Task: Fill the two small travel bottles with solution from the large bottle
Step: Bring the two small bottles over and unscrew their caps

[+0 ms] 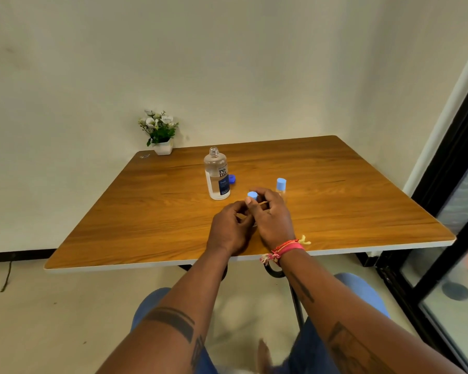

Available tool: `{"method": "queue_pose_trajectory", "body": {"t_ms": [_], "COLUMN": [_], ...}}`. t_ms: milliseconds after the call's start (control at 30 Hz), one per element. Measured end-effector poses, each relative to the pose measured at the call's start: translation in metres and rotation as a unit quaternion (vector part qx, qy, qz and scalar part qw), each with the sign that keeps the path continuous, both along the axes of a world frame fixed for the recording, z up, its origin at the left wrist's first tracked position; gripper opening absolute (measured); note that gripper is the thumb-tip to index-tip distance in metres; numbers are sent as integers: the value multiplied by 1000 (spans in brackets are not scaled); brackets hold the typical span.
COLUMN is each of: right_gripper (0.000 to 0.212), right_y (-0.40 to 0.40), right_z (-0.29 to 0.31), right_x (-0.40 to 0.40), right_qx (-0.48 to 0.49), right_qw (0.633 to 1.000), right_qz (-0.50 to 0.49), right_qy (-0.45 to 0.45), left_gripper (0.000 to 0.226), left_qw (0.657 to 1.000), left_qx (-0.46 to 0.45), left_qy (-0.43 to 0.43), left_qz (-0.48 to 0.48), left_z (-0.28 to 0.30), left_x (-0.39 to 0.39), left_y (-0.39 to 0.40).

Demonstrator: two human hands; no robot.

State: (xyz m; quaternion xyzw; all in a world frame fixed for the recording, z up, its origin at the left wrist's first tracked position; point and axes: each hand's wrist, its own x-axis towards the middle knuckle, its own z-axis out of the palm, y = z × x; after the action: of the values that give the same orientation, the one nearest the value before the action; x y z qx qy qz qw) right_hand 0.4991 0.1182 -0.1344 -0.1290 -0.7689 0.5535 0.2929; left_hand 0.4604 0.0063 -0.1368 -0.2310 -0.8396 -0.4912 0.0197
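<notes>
Head view of a wooden table [335, 211] set against a pale wall. The large bottle [217, 174], clear and uncapped, stands upright near the table's middle, with its dark blue cap [232, 179] lying just behind its right side. Both hands meet in front of it around a small travel bottle: the left hand [229, 229] is curled about the body, which is mostly hidden, and the right hand [272, 215] has its fingers closed around the light blue cap [252, 195]. A second travel bottle [281, 188], capped, stands upright just right of the hands. A potted flower arrangement [160, 130] occupies the far left corner.
</notes>
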Motion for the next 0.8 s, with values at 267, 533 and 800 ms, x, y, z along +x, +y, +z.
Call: {"method": "queue_pose_trajectory", "body": {"t_ms": [267,533,800], "right_gripper": [19,18,19], "right_y": [-1,5,4], "right_z": [-2,-6,-9], "right_x": [-2,3,-14], "right_qx": [-66,-121,55], "right_qw": [997,987,988], "right_qz": [-21,-96,-83], "right_qy": [25,55,-117], "left_gripper": [29,34,29], "left_qw": [1000,1000,999], "left_qx": [1,-1,-12], "left_qy": [3,7,28], "left_qz": [2,14,42], "left_z": [-1,-5,-6], "left_x": [0,-10,-27], "left_y": [0,2,-16]}}
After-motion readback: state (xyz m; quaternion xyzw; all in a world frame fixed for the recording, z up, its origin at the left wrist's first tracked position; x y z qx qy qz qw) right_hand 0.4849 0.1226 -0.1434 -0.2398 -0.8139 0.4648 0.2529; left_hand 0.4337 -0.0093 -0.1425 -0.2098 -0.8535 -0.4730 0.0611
